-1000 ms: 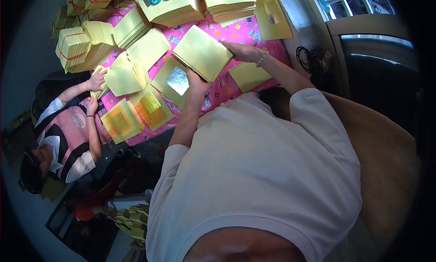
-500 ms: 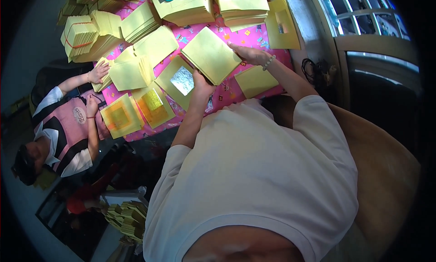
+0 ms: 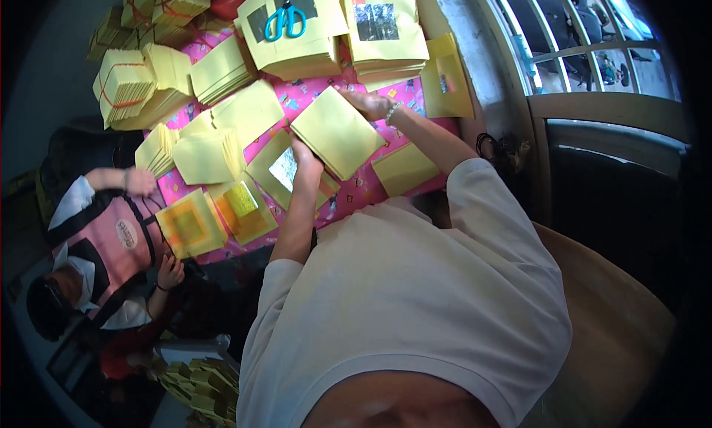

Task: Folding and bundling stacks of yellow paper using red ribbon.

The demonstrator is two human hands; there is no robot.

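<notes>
Between my two hands a stack of yellow paper sheets [image 3: 337, 133] is held at a slant over the table. My left hand [image 3: 306, 159] grips its near left edge, the fingers partly hidden under the paper. Along the far right edge lies my right hand [image 3: 368, 104], with a bead bracelet at the wrist and its fingers partly behind the stack. Beside my left hand, partly covered by it, is a yellow sheet with a silver foil square [image 3: 282, 170]. To the right of the held stack lies a plain yellow sheet [image 3: 405, 169].
Tall yellow paper stacks stand at the back, one with blue-handled scissors [image 3: 285, 21] on top. Tied bundles [image 3: 126, 84] fill the far left. Sheets with orange-gold squares [image 3: 191, 222] lie front left on the pink tablecloth [image 3: 356, 188]. A co-worker [image 3: 111, 235] is at left.
The view has shifted, so the table sits lower in the picture. My right hand's fingers reach further along behind the stack's far edge. The co-worker's hands have drawn back from the paper.
</notes>
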